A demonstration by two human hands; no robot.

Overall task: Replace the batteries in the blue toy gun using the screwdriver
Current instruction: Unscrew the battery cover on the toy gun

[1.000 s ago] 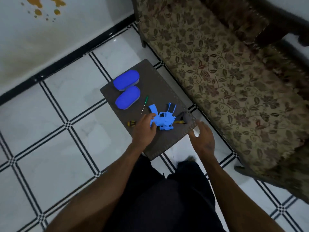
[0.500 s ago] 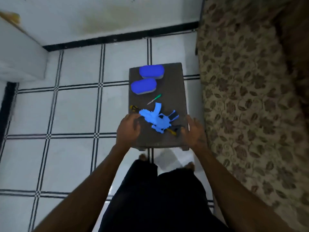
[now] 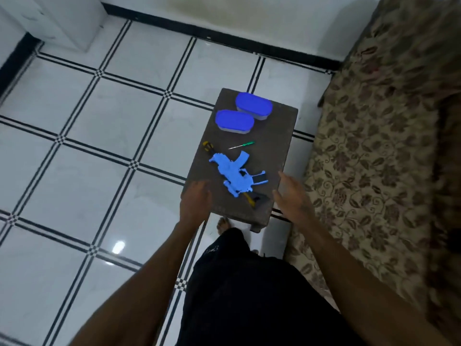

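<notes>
From the head camera we see the blue toy gun [image 3: 235, 174] lying flat on a small dark stool [image 3: 279, 136], with a green-handled screwdriver [image 3: 241, 145] just beyond it and a yellow-and-black tool [image 3: 208, 146] partly under its far end. Two blue-lidded containers [image 3: 243, 113] sit at the stool's far end. Our left hand [image 3: 195, 202] is open and empty at the near left edge; our right hand [image 3: 291, 196] is open and empty at the right edge.

A home: floral sofa [image 3: 389, 136], tiled floor [image 3: 112, 136], small stool [image 3: 282, 136].
</notes>
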